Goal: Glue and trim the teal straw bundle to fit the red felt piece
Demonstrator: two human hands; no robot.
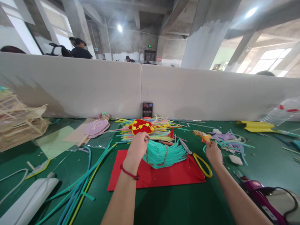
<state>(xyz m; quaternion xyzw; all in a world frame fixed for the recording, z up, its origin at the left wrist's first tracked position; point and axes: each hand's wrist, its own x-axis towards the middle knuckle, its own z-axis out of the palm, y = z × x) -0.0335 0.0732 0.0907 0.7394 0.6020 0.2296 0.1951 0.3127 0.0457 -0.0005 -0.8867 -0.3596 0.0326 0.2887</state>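
Observation:
My left hand (138, 145), with a red cord bracelet at the wrist, is closed in a pinch at the upper left corner of a teal fan of pipe cleaners (165, 154). The fan lies over a red sheet (126, 175), brown bands crossing its strands. Off to the right, my right hand (213, 153) has its fingers closed at the lower end of a small orange-yellow piece (202, 135), whose kind I cannot make out. Scissors with yellow handles (199, 161) rest between the hands, partly on the sheet. A red oval piece with yellow trim (142, 127) sits just beyond my left hand.
Many coloured pipe cleaners (161, 136) lie behind the fan; long blue and green ones (82, 184) are at left. A phone (147, 110) leans on the white partition (93, 87). A purple glue gun (262, 197), white power strip (30, 200) and stick model (18, 122) stand around.

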